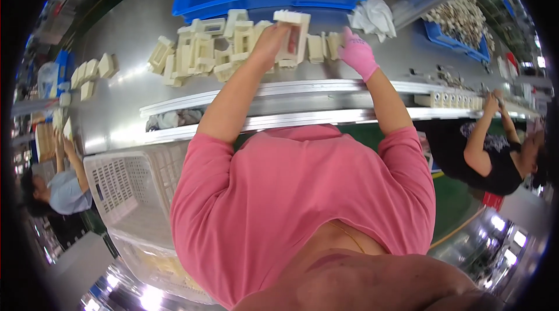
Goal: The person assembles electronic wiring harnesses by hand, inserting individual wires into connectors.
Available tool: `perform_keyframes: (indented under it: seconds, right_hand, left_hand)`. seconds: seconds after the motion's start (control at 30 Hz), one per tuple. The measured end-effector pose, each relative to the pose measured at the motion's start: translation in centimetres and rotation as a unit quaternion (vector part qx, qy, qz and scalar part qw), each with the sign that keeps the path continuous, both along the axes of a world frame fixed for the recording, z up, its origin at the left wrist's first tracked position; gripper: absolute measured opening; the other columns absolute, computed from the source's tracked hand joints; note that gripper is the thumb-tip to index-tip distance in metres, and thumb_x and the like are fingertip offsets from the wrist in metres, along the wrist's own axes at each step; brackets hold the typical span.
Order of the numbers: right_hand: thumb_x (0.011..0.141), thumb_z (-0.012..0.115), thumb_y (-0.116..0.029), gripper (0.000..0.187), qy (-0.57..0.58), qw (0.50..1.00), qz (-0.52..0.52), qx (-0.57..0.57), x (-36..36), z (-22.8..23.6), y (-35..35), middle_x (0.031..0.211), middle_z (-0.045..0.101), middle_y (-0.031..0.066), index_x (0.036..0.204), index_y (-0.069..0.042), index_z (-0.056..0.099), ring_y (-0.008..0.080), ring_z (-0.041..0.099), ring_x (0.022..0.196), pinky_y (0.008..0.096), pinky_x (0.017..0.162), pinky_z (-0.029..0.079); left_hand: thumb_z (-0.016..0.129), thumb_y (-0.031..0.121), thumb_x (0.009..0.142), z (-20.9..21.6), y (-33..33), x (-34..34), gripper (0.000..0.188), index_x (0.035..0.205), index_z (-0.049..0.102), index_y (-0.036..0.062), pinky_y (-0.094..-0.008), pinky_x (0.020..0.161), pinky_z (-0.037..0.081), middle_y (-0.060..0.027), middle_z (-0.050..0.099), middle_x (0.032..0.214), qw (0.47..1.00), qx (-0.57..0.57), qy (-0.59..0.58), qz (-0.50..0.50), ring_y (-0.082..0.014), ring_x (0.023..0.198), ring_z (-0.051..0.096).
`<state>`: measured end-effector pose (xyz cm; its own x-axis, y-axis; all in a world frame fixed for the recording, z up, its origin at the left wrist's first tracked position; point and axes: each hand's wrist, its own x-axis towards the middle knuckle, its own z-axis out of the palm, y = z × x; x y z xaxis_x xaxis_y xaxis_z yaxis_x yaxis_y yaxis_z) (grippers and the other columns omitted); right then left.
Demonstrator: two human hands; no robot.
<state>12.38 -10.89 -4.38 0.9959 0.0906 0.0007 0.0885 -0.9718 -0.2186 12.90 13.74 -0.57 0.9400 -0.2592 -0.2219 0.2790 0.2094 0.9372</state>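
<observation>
My bare left hand [271, 44] grips a cream plastic frame-like housing [302, 37] and holds it tilted up over the metal table. A reddish part shows inside the frame; my fingers partly hide it. My right hand [358, 56], in a pink glove, is over the table with fingers apart and nothing visible in it. Close by its fingertips stand small cream blocks [315, 49]; whether the glove touches the nearest one is hard to tell. Left of my left hand lies a heap of similar cream housings [201, 52], several upright and several on their sides.
A blue bin [268, 3] stands beyond the heap, with a crumpled white cloth [374, 18] beside it. Metal rails [314, 87] run along the table's near edge. A white crate [125, 180] is at lower left. Co-workers [495, 148] are at both sides.
</observation>
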Motion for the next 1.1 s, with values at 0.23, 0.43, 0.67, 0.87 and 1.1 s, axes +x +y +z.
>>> perform_keyframes:
  seconds: [0.23,0.43,0.67,0.87,1.1]
  right_hand:
    - [0.077,0.056,-0.032,0.032,0.264,0.843,0.031,0.467,-2.9,6.8,1.7,0.066,0.057,0.0099,0.082,0.000,0.053,0.0157,0.058,0.064,0.0279,0.056,0.046]
    - [0.080,0.054,-0.027,0.026,-0.071,0.945,0.034,0.317,-5.3,5.4,5.7,0.059,0.053,0.0078,0.082,-0.002,0.053,0.0161,0.051,0.049,0.0279,0.048,0.040]
    - [0.077,0.059,-0.012,0.045,-0.217,0.898,0.076,0.374,-6.9,5.4,7.9,0.060,0.048,0.0074,0.117,-0.006,0.038,0.0219,0.051,0.052,0.0311,0.049,0.040]
    - [0.078,0.057,-0.011,0.040,-0.141,0.920,0.086,0.355,-7.2,7.3,7.9,0.064,0.050,0.0053,0.115,-0.004,0.042,0.0164,0.049,0.052,0.0274,0.052,0.041]
    - [0.077,0.054,-0.008,0.047,0.066,0.877,0.079,0.469,-7.4,8.7,5.7,0.083,0.056,0.0075,0.122,-0.005,0.040,0.0155,0.055,0.070,0.0248,0.065,0.044]
  left_hand:
    - [0.049,0.023,0.087,-2.3,-2.4,-1.8,0.029,0.108,0.041,0.0062,-0.0299,0.069,0.045,-0.0066,0.051,0.096,1.000,0.019,0.004,0.008,-0.0156,0.086,0.053]
    - [0.035,0.030,0.094,0.1,-4.2,-4.4,0.028,0.107,0.035,0.0059,-0.0308,0.076,0.044,-0.0100,0.048,0.101,0.994,0.079,-0.062,-0.042,-0.0155,0.092,0.049]
    - [0.032,0.035,0.094,-2.4,-3.9,-3.7,0.043,0.126,0.027,0.0054,-0.0264,0.082,0.041,-0.0089,0.045,0.112,0.992,-0.002,-0.120,-0.034,-0.0156,0.099,0.047]
    - [0.035,0.033,0.093,-1.1,-3.7,-3.9,0.042,0.125,0.028,0.0059,-0.0285,0.084,0.042,-0.0089,0.045,0.116,0.996,-0.056,-0.057,-0.047,-0.0169,0.103,0.048]
    - [0.046,0.024,0.089,-0.7,-3.9,-4.7,0.035,0.115,0.035,0.0039,-0.0319,0.057,0.052,-0.0146,0.055,0.095,0.987,-0.078,0.002,-0.139,-0.0236,0.086,0.059]
